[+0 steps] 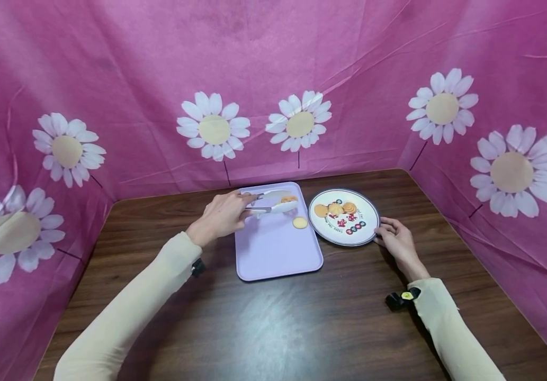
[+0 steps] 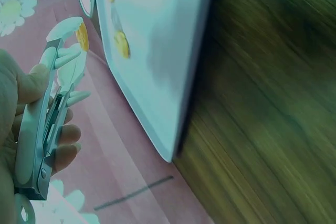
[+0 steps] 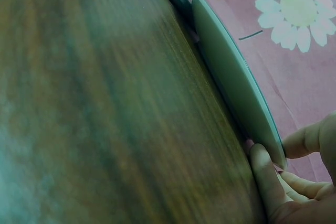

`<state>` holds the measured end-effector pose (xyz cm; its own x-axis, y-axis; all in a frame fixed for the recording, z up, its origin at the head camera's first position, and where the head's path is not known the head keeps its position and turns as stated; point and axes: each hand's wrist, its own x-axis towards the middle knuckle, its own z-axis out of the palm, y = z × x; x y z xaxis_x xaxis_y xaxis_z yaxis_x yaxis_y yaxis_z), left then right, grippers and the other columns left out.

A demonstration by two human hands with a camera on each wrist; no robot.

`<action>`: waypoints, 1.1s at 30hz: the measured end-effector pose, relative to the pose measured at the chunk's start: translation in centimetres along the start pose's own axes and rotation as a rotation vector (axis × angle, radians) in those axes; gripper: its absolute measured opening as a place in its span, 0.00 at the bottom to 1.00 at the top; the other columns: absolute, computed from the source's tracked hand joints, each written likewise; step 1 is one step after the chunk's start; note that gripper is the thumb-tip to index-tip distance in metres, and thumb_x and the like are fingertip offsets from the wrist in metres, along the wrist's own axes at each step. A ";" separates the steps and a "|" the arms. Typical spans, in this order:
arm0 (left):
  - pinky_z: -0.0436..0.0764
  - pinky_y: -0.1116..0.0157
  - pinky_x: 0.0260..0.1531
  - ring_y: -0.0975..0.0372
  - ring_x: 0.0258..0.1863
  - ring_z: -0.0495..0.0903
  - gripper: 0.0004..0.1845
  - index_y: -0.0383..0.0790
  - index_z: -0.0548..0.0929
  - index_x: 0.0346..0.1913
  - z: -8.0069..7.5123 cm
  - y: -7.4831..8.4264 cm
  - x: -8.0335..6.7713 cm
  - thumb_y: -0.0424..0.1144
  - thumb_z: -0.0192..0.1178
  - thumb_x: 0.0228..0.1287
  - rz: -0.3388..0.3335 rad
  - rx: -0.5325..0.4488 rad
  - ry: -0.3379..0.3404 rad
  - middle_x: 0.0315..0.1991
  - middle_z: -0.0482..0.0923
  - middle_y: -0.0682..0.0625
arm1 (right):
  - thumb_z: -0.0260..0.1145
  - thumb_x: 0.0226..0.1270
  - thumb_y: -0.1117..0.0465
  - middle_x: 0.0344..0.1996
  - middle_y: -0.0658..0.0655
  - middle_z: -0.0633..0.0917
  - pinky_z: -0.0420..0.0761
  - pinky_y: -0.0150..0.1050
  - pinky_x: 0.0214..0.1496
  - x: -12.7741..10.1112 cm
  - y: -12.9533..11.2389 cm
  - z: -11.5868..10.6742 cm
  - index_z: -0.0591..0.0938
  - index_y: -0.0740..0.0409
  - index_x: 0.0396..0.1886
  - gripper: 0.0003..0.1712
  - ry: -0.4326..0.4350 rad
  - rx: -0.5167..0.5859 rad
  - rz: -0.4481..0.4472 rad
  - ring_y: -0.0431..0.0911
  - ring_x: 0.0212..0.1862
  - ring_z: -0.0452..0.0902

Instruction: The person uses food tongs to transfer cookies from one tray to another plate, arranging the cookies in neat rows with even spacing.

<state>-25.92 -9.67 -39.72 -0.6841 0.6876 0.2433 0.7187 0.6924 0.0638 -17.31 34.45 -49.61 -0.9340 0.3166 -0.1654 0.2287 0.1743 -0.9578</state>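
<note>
My left hand (image 1: 223,214) grips a pair of tongs (image 2: 39,129) with metal handles and white tips, over the far part of the lilac tray (image 1: 278,254). Between the tips sits a golden cookie (image 2: 82,36), held above the tray in the left wrist view. On the tray lie a pale round cookie (image 1: 300,223) and another yellow cookie (image 2: 122,44). Right of the tray stands a round white plate (image 1: 366,230) with a dark rim, red characters and a few cookies (image 1: 349,208). My right hand (image 1: 399,243) pinches the plate's right edge, thumb on top and fingers beneath.
The dark wooden table (image 1: 268,328) extends in front of the tray and plate. A pink cloth (image 1: 254,63) with printed daisies hangs behind and along both sides. The plate's left rim sits right beside the tray's right edge.
</note>
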 end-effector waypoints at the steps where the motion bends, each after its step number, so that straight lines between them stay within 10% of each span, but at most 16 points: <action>1: 0.79 0.57 0.26 0.56 0.36 0.79 0.22 0.42 0.83 0.64 0.0 0.3 0.3 0.40 0.66 0.70 0.008 0.002 0.001 0.46 0.89 0.49 | 0.58 0.77 0.65 0.36 0.34 0.81 0.84 0.22 0.42 0.0 0.0 0.0 0.64 0.72 0.76 0.32 0.000 -0.001 0.002 0.24 0.37 0.80; 33: 0.84 0.58 0.30 0.58 0.39 0.84 0.18 0.44 0.84 0.60 4.3 9.3 8.1 0.43 0.67 0.69 0.156 -0.016 -0.094 0.44 0.87 0.52 | 0.55 0.80 0.63 0.54 0.54 0.80 0.83 0.22 0.46 0.2 0.5 -0.2 0.63 0.69 0.78 0.31 -0.031 0.012 -0.004 0.23 0.41 0.78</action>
<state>-25.32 3.26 -41.35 -0.5725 0.8043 0.1596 0.8182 0.5729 0.0477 -17.38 34.78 -50.08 -0.9428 0.2874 -0.1687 0.2222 0.1646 -0.9610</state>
